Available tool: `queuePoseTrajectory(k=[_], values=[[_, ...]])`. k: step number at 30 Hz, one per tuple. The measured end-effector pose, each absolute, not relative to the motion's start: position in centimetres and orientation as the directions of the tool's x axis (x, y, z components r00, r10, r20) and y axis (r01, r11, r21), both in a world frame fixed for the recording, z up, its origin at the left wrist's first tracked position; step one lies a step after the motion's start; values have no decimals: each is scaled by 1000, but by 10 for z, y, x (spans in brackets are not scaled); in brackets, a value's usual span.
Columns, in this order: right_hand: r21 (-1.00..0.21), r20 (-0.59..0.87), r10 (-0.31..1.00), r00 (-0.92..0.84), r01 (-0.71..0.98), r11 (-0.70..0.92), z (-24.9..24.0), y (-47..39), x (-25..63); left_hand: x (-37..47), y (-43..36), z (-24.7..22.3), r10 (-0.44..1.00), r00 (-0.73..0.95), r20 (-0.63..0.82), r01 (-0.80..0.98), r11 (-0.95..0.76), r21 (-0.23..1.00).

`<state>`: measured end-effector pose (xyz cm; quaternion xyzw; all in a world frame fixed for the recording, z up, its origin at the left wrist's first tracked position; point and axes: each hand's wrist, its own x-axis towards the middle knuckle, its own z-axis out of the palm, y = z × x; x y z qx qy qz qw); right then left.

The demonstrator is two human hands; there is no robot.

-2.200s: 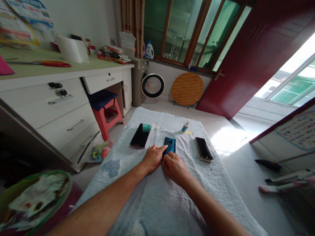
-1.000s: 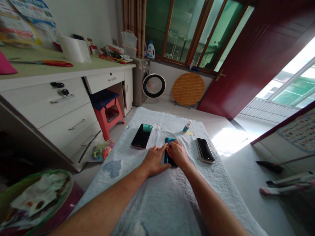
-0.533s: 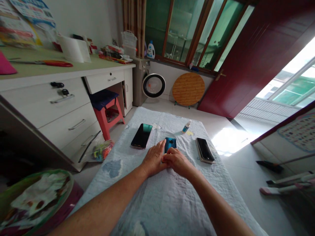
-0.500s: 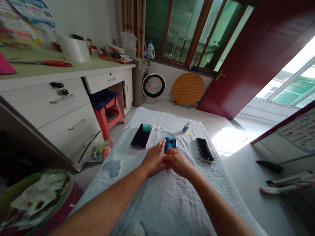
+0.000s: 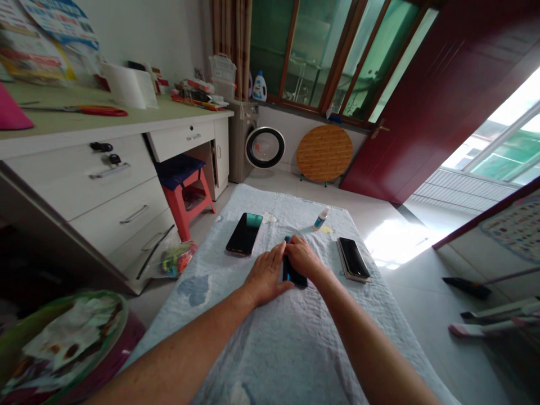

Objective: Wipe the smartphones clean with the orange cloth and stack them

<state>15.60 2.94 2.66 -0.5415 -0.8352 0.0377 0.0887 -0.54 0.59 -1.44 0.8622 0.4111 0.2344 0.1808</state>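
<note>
A blue-backed smartphone (image 5: 298,277) lies on the cloth-covered table, partly hidden under my hands. My left hand (image 5: 267,274) braces its left side, fingers along the far left edge and thumb at the near edge. Over its far end is my right hand (image 5: 302,254), with the fingers curled down; whatever they pinch is hidden. To the left lies a larger black-screened phone (image 5: 244,233). Another dark phone (image 5: 353,257) rests on the right, on top of a pale flat thing. A small spray bottle (image 5: 321,218) stands beyond my right hand.
A pale blue cloth (image 5: 261,360) covers the table. On the left are a desk with drawers (image 5: 116,174), a red stool (image 5: 189,205) and a waste bin (image 5: 122,343). Behind stand an open washing machine (image 5: 242,140) and a round wooden tabletop (image 5: 324,153).
My right hand has moved from the phone's near end to its far end, uncovering the near part. My left hand stays at the left side, its thumb now showing at the near edge.
</note>
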Motion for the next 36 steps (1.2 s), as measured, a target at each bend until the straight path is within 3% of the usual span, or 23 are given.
queuePoseTrajectory(k=[6,19,31,36], values=[[-165,57,904,-423,889,427,24,22,153,-5,6,-14,808,534,249,632,-577,517],[-351,31,831,-556,772,530,26,-19,157,-3,8,-21,790,521,322,609,-609,509],[-298,87,869,-487,820,489,22,28,162,-3,3,-11,786,518,338,625,-618,478],[-274,104,860,-500,817,508,19,34,164,-2,-1,1,764,548,341,659,-645,387]])
